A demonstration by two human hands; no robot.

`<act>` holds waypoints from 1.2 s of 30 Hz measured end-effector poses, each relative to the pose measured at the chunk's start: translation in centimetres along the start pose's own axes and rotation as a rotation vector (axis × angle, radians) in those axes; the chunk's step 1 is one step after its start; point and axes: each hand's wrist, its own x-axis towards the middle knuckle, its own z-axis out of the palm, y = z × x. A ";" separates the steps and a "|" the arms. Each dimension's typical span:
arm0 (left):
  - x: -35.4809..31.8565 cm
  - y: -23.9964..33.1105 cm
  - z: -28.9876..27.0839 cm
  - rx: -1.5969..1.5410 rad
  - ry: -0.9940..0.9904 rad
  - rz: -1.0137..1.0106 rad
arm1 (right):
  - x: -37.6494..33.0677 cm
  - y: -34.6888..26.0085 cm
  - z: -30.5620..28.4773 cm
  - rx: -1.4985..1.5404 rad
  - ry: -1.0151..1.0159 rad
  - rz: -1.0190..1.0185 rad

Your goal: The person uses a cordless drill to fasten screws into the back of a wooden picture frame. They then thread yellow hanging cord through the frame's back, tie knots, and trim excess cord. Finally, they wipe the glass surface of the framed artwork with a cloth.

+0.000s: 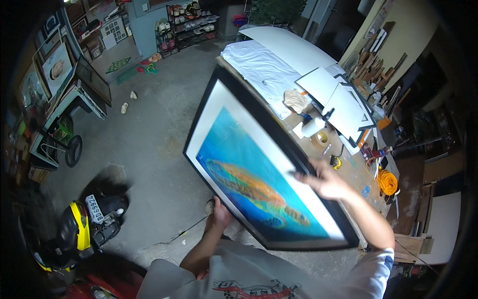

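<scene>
A large framed picture [249, 169] is tilted in front of my body, with a black frame, a white mat and a sea turtle on blue water. My left hand [220, 215] is closed on its lower left edge, with part of the fingers behind the frame. Across the right side of the frame lies my right hand [326, 182], its fingers curled over the black edge and slightly blurred. Right behind the picture stands the work table, on which a white bottle [312, 127], a roll of brown tape [322, 137] and a yellow tape measure [336, 162] lie.
White sheets [294, 47] and a white cloth [259, 70] cover the table's far part. Orange cord [387, 182] is coiled at its right. A motorcycle [94, 219] stands at left, below leaning frames [92, 82]. A shoe rack [191, 25] is at the back; sandals [124, 107] lie on the floor.
</scene>
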 end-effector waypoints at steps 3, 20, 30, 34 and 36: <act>3.5 10.0 2.4 0.041 -0.109 0.207 | 8.6 -1.5 -3.4 0.024 0.045 0.005; 25.9 49.6 20.8 0.905 0.305 0.502 | 40.7 8.5 -2.2 0.665 0.763 0.103; 53.4 53.1 32.4 1.561 0.222 0.381 | 54.8 20.9 -4.3 0.827 0.957 0.240; 65.8 52.6 35.6 1.745 0.050 0.346 | 58.8 24.9 -6.8 0.799 1.060 0.310; 72.7 52.2 37.6 1.784 0.002 0.120 | 60.6 26.6 -8.2 0.892 1.051 0.338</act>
